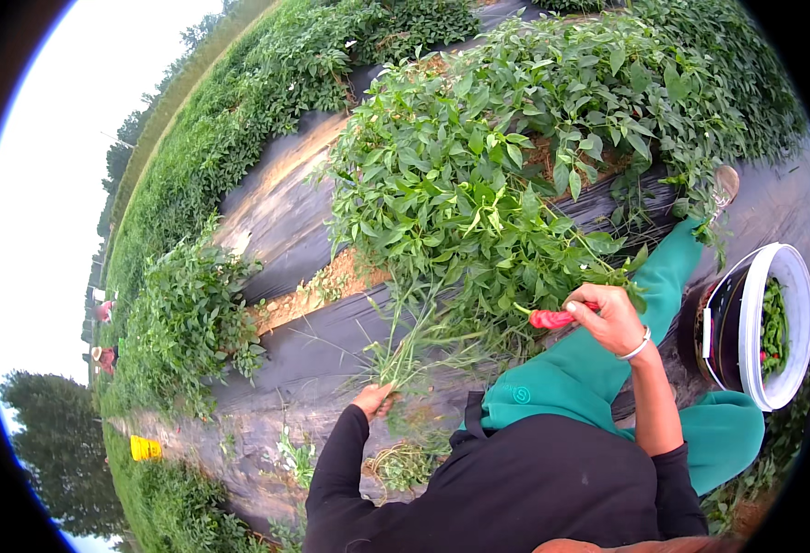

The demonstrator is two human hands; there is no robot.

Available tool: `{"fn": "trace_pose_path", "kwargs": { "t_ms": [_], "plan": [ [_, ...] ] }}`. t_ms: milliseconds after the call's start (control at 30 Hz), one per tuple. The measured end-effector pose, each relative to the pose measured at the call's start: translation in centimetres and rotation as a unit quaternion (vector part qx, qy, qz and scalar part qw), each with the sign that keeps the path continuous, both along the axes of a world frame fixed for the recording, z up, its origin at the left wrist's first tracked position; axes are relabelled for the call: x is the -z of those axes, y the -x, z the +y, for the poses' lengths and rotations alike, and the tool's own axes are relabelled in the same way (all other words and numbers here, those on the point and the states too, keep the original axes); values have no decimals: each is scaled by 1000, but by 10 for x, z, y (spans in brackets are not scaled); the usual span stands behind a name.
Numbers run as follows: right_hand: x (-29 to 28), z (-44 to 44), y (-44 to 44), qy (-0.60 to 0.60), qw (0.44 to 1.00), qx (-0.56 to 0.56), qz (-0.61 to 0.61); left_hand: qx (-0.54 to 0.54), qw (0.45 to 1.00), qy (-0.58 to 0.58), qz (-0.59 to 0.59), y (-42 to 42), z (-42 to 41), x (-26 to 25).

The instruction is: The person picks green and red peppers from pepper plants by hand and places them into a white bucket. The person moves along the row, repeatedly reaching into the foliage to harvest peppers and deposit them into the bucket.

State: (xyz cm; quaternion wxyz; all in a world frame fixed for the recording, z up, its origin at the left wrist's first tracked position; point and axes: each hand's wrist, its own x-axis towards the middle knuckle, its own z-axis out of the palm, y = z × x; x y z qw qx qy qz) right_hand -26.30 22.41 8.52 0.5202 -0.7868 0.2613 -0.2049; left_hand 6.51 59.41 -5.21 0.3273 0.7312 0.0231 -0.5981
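In my right hand (pixel 611 319) is a red chili pepper (pixel 551 319), pinched between thumb and fingers, its green stem end pointing away to the left. A white band circles that wrist. My left hand (pixel 373 401) grips a bunch of long grass (pixel 399 359) near its base, the blades fanning out over the black plastic mulch film (pixel 294 366). Leafy pepper plants (pixel 460 193) stand just beyond both hands. To my right, a dark bucket with a white rim (pixel 757 325) holds green peppers (pixel 773 332) with a little red among them.
Another plant row (pixel 183 318) grows at the left, with bare soil (pixel 322 283) showing between film strips. Pulled weeds (pixel 405 464) lie beside me. Farther off are a yellow bucket (pixel 145 448) and people (pixel 105 358) among the rows. My shoe (pixel 725 184) rests near the plants.
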Motion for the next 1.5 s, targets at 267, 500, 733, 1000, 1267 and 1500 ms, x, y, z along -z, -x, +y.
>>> {"fn": "trace_pose_path", "kwargs": {
  "t_ms": [267,500,733,1000,1267,1500],
  "plan": [
    [-63,-27,98,86,910,350,-206,583,668,-433,-161,-87,321,109],
    [-63,-51,243,256,704,636,187,539,754,-240,-289,-65,83,142],
    [-75,20,264,344,654,638,216,270,934,205,-113,72,-190,46],
    [-33,176,243,384,655,545,354,431,745,448,-242,222,-293,-87],
    [-24,214,252,392,610,640,255,497,543,527,-425,264,-311,-142],
    [-12,183,358,26,596,790,-142,511,507,567,-400,259,-347,-172]
  ]
}}
